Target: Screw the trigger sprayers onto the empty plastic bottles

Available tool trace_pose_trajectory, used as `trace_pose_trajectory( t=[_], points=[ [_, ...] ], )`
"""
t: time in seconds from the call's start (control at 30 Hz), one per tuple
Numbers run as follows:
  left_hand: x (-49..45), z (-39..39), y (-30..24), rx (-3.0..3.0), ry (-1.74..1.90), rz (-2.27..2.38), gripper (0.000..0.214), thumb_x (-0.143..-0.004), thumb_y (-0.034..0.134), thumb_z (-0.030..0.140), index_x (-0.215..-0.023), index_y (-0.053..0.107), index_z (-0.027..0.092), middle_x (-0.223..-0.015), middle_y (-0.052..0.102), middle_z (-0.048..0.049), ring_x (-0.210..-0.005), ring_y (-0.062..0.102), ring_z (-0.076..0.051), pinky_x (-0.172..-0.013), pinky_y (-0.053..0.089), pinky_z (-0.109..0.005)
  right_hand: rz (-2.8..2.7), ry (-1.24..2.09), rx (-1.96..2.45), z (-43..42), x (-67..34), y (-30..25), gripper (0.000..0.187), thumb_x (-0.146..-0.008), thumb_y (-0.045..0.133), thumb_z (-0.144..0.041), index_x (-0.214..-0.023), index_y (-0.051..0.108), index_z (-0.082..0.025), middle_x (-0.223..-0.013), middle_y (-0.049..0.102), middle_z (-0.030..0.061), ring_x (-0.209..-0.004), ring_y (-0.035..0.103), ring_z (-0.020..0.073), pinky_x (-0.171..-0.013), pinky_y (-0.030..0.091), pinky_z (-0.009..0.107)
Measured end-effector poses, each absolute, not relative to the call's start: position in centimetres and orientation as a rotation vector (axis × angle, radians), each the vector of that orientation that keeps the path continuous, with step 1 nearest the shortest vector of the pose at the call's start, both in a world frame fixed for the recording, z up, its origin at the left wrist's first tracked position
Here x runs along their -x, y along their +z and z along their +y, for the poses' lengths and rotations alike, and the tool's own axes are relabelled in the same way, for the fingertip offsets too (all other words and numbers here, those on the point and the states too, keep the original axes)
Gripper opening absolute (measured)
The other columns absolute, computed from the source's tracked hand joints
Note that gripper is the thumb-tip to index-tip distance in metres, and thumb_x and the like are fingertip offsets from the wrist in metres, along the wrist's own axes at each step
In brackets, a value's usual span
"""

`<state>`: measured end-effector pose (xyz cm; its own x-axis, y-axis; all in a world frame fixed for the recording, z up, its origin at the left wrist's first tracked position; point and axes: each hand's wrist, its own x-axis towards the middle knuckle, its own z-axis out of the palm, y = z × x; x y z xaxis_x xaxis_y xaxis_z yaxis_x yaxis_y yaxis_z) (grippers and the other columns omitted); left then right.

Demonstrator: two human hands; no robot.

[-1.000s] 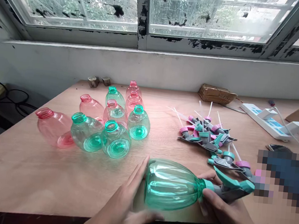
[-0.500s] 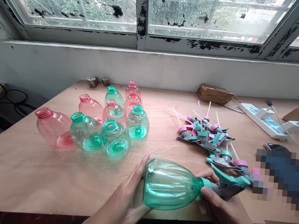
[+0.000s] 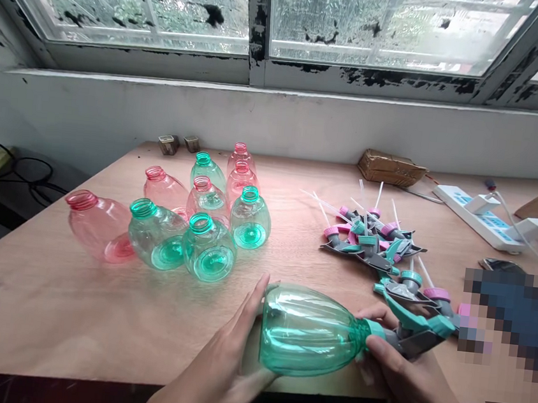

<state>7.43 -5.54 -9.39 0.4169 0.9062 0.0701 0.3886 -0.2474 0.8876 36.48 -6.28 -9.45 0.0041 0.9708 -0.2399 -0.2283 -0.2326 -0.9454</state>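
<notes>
held bottle [image 3: 307,334]: translucent green, pale lengthwise streaks | its spray head [image 3: 421,333]: teal and grey | grouped bottles [image 3: 209,253]: some see-through pink, others green | sprayer pile [image 3: 372,258]: grey, teal, pink, whitish tubes [image 3: 378,195] | tabletop [image 3: 116,326]: pinkish-tan woodgrain | power strip [image 3: 465,208]: white, blue patches

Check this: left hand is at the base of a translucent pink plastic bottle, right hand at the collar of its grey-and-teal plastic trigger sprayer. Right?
Wrong colour: the head view shows a translucent green plastic bottle, not pink. The left hand is at its base, the right hand at the collar of its grey-and-teal plastic trigger sprayer.
</notes>
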Motion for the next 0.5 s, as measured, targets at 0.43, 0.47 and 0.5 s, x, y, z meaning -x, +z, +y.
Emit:
trace_pose_trajectory(
  t=[0.43,0.47,0.5],
  points=[
    [-7.3,-5.77,-9.35,-1.754,0.747,1.143,0.108,-0.096,0.086,0.05,-0.178,0.016,0.048,-0.186,0.03,0.0001,-0.172,0.028,-0.036,-0.138,0.028,-0.055,-0.895,1.433,1.223,-6.27,-36.68,-9.65,0.055,-0.08,0.094,-0.067,-0.101,0.072,-0.021,-0.054,0.062,-0.003,-0.049,0.052,0.0134,-0.055,0.04,0.027],
    [-7.23,-5.76,-9.21,-1.739,0.71,1.161,0.113,-0.093,0.088,0.055,-0.179,0.016,0.044,-0.187,0.029,-0.0025,-0.172,0.026,-0.037,-0.138,0.027,-0.056,-0.892,1.432,1.225,-6.25,-36.65,-9.6,0.056,-0.08,0.094,-0.068,-0.101,0.072,-0.021,-0.054,0.062,-0.0031,-0.049,0.051,0.0131,-0.055,0.04,0.026],
    [-7.16,-5.75,-9.08,-1.73,0.675,1.176,0.114,-0.091,0.087,0.059,-0.18,0.017,0.04,-0.186,0.029,-0.0053,-0.172,0.025,-0.038,-0.139,0.025,-0.056,-0.887,1.432,1.225,-6.24,-36.62,-9.56,0.056,-0.079,0.094,-0.068,-0.101,0.072,-0.021,-0.054,0.062,-0.0032,-0.049,0.052,0.0129,-0.055,0.039,0.026]
  ],
)
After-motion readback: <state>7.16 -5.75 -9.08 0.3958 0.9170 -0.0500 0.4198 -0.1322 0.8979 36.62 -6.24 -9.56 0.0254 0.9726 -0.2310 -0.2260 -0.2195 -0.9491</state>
